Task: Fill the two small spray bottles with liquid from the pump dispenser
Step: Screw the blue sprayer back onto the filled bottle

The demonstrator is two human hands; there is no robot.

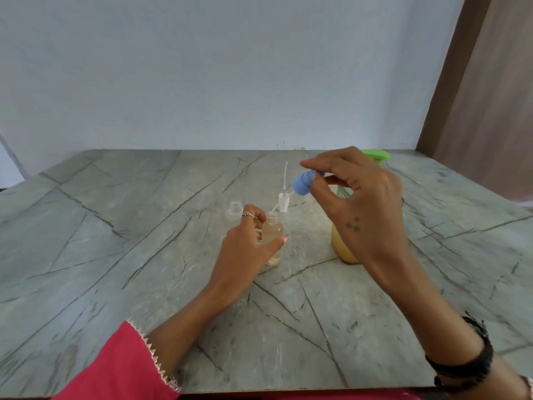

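Mid-table (115, 226), the left hand (245, 246) grips the filled spray bottle (273, 241) steady while the right hand (363, 209) pinches the blue spray cap (302, 183) above it, apparently ready for capping.

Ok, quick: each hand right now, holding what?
Left hand: grips the filled small bottle.
Right hand: fingers pinch the blue spray cap.

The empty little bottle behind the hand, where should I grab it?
Grip the empty bottle around its clear round body, below the open neck, coming from its left side. It stands upright, and the left hand holding the filled bottle crowds its right side.
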